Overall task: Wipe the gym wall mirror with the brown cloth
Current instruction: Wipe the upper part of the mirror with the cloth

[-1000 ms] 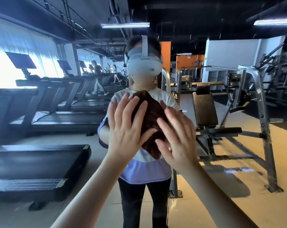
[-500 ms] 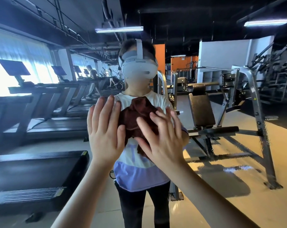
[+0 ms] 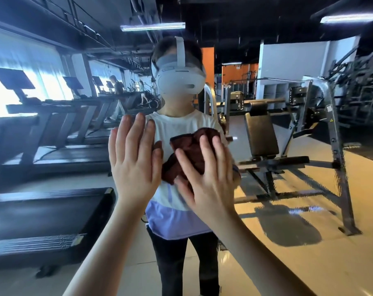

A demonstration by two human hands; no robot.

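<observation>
Since the mirror (image 3: 309, 199) fills our whole view, everything behind the hands is reflection: at far left the treadmills (image 3: 49, 210), then our own figure (image 3: 177, 129) in the middle. Next is our left hand (image 3: 134, 167), raised flat with its fingers straight and spread, holding nothing. Its dark reflection meets the fingertips, so we judge it rests on the mirror just beside the cloth, though we cannot be sure of contact. The cloth (image 3: 190, 154) lies bunched against the mirror at chest height of the figure, right of the left hand, its upper and left folds showing. Our right hand (image 3: 207, 182) covers its lower right part, fingers (image 3: 203, 148) spread and nearly straight, pressing it to the mirror rather than gripping it. Farther right stands the reflected bench (image 3: 262, 142).

We judge the wipe to be under way, with much of the mirror left. To do it well we should flatten the bunched cloth so more of it bears on the mirror, press evenly through the palm, and run overlapping strokes. The bare left hand is the risk: skin leaves prints, so we would lift it or set it on the cloth.
</observation>
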